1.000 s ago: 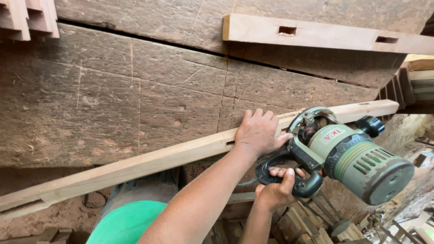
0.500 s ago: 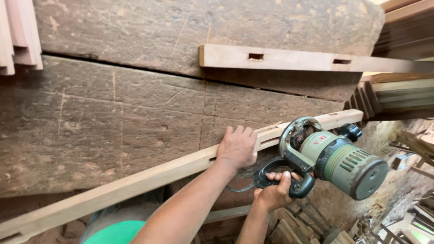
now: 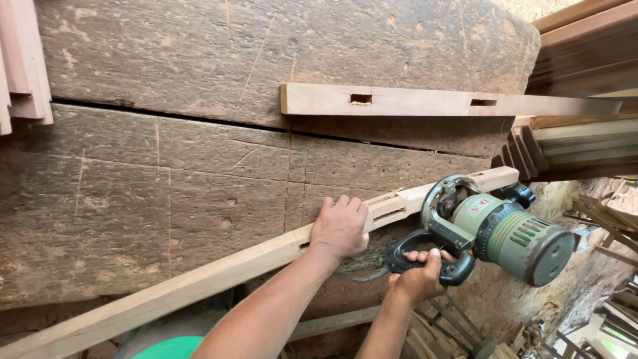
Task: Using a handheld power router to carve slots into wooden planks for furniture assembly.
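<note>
Near the right end of the slanted wooden rail, your left hand presses it flat (fingers spread) while your right hand clenches the green power tool; a slipping rail could kick it

I see soft, even daylight with a brighter, slightly washed-out patch at the lower right edge (likely open ground), faint shadows under the timber slabs, sharp focus, and wide-angle bending near the borders.
</note>
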